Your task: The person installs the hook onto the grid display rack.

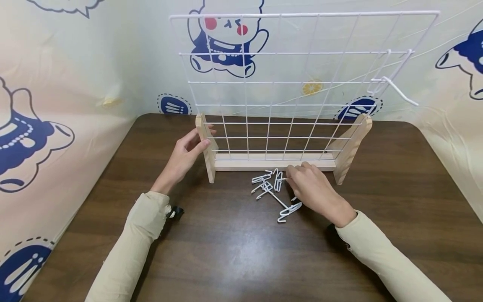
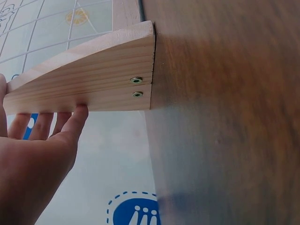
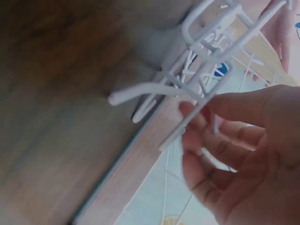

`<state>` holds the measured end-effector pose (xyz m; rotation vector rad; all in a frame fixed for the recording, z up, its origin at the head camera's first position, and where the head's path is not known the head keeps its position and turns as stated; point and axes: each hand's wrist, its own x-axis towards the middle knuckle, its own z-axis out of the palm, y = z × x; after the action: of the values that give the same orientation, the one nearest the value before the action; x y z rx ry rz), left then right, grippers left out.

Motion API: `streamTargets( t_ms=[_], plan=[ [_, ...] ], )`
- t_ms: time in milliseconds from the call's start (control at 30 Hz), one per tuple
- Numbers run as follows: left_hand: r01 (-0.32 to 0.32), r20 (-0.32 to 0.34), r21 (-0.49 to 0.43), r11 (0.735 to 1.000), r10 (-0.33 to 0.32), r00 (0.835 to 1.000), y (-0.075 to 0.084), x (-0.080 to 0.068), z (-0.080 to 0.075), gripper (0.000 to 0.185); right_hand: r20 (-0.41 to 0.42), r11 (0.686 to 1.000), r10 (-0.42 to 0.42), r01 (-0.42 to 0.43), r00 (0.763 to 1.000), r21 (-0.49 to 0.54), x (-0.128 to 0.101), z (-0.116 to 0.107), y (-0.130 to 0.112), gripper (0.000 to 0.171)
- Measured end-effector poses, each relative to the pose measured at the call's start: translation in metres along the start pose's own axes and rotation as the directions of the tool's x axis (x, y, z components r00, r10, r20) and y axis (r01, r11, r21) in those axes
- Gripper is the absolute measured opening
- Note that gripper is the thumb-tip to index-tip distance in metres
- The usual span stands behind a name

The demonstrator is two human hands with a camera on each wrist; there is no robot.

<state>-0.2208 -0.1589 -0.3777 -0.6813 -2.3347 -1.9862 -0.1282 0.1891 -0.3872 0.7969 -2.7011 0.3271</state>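
A white wire grid rack stands on wooden supports. My left hand grips its left wooden side panel, thumb at the front and fingers around the rear edge. In the left wrist view, those fingers touch the panel's edge. In front of the base bar lies a small tangle of white wire hooks. Over the right end of this pile, my right hand pinches one white wire hook between thumb and fingers. Its far end is partly hidden among the others.
A single white hook hangs on the grid's upper right, its prong jutting forward. The right wooden side panel stands beyond my right hand. Brown tabletop extends in front, and a printed cloth covers the wall behind.
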Motion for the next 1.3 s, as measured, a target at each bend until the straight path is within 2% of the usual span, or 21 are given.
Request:
streamTargets(
  t_ms=[233,367,700,800,867,967,1100,1300],
  plan=[
    [0.015,0.004,0.019,1.000,-0.015,1.000,0.023,-0.005,0.006,0.040,-0.060,0.989,-0.030,0.039,0.998,0.142,0.004,-0.012,0.002,0.014],
    [0.025,0.005,0.029,0.999,-0.025,1.000,0.027,-0.008,0.006,0.040,-0.068,0.984,-0.040,0.051,0.997,0.170,0.005,-0.016,0.005,0.013],
    [0.024,0.011,0.032,0.999,-0.024,1.000,0.026,-0.008,0.005,0.040,-0.056,0.995,-0.086,0.089,0.995,0.038,0.003,-0.016,0.009,0.022],
    [0.015,0.012,0.028,0.999,-0.015,1.000,0.017,-0.005,0.003,0.040,-0.022,0.995,-0.079,0.080,0.997,0.056,0.003,-0.016,0.009,0.020],
    [0.010,0.007,0.026,1.000,-0.010,1.000,0.008,-0.003,0.001,0.039,0.022,0.993,-0.052,0.049,0.998,0.110,0.003,-0.015,0.010,0.014],
    [-0.002,0.002,0.020,1.000,0.002,1.000,-0.005,0.000,-0.001,0.038,0.125,0.962,0.018,-0.052,0.992,0.269,0.004,-0.014,0.013,0.007],
    [-0.001,0.007,0.023,1.000,0.001,1.000,-0.006,0.001,-0.002,0.038,0.228,0.870,0.098,-0.194,0.969,0.453,0.004,-0.013,0.017,0.009],
    [0.009,0.016,0.027,1.000,-0.010,1.000,0.004,-0.002,0.000,0.040,0.272,0.821,0.121,-0.251,0.955,0.513,0.005,-0.013,0.020,0.012]
  ],
)
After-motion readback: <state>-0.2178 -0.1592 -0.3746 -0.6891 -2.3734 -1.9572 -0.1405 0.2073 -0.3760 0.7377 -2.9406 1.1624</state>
